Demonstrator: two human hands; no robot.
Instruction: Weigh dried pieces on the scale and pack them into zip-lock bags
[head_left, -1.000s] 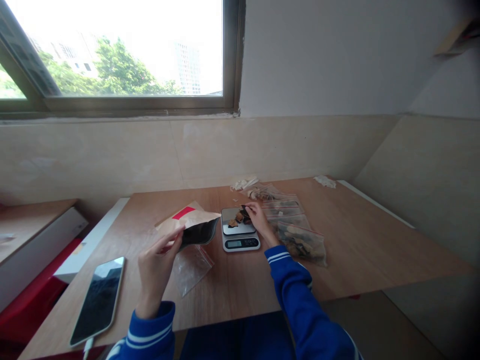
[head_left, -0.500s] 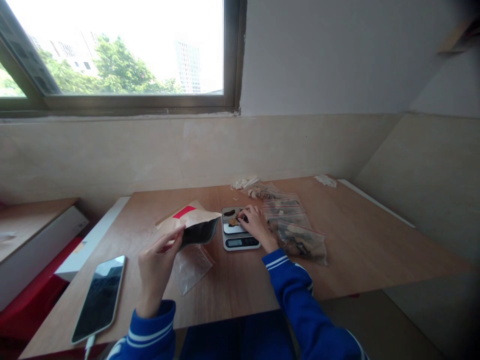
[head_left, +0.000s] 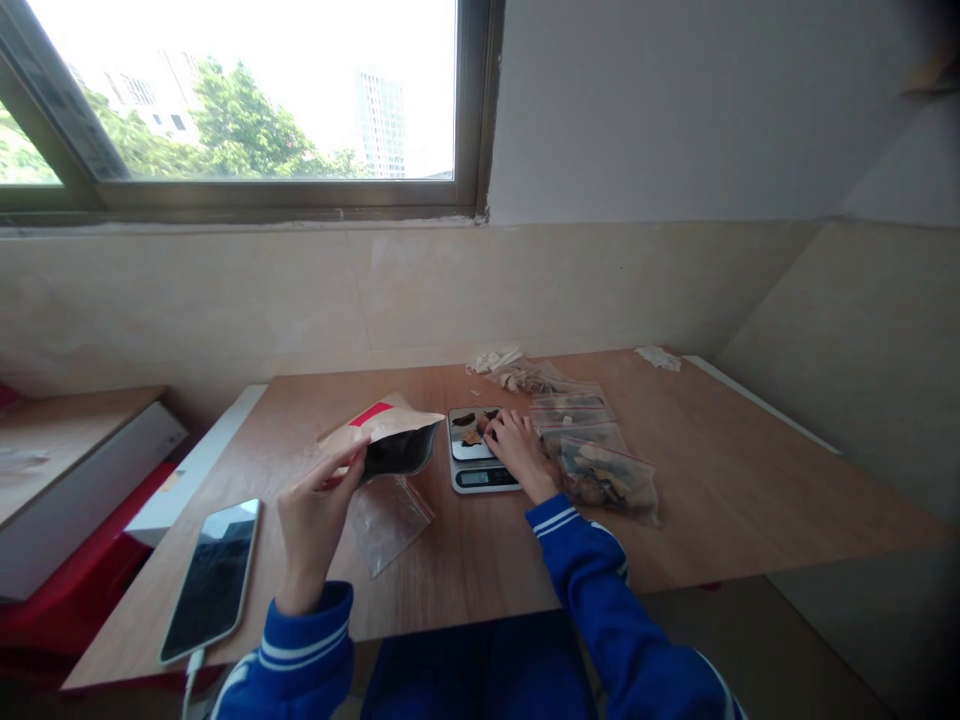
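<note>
My left hand (head_left: 319,510) pinches the edge of a kraft paper pouch (head_left: 390,420) with a red patch and a dark lining. The pouch is tilted, its mouth gaping toward me and the scale. My right hand (head_left: 517,450) is over a small digital kitchen scale (head_left: 474,451), its curled fingertips at a brown dried piece (head_left: 484,421); the fingers partly hide it. Other dried pieces (head_left: 471,437), dark and orange-brown, lie on the scale plate. The scale's display is lit, but its digits are too small to read.
A clear zip bag (head_left: 390,525) lies below the pouch. Right of the scale are several zip bags of dried pieces (head_left: 607,475). White strips (head_left: 495,360) lie behind. At left rests a phone (head_left: 211,580) with a cable; crumpled white paper (head_left: 658,358) is at the far right.
The view has shifted slightly. A brown dried piece now shows more plainly at my right fingertips over the scale. My left hand keeps its hold on the pouch.
</note>
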